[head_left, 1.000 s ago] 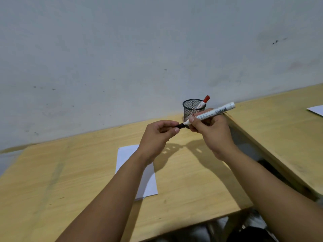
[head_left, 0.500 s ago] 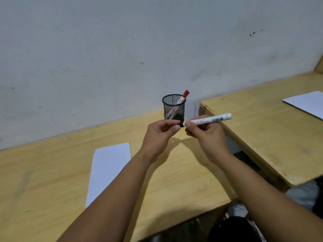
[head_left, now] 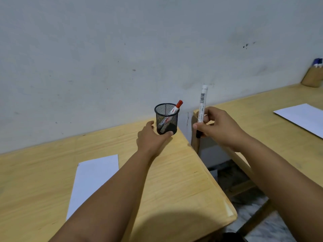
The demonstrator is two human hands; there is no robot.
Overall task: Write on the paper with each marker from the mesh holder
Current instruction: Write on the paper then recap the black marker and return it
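Note:
A black mesh holder stands at the back right corner of the wooden table, with a red-capped marker leaning in it. My left hand wraps its thumb and fingers around the holder's base. My right hand holds a white marker upright, its black end pointing down, over the gap to the right of the holder. A white sheet of paper lies on the table to the left of my left forearm.
A second wooden table stands to the right across a narrow gap, with another white sheet on it. A wooden pot with blue-capped markers sits at its far right. A grey wall runs behind both tables.
My left hand has let go of the white marker's black end and moved onto the mesh holder. My right hand has turned the marker from level to upright and moved it right.

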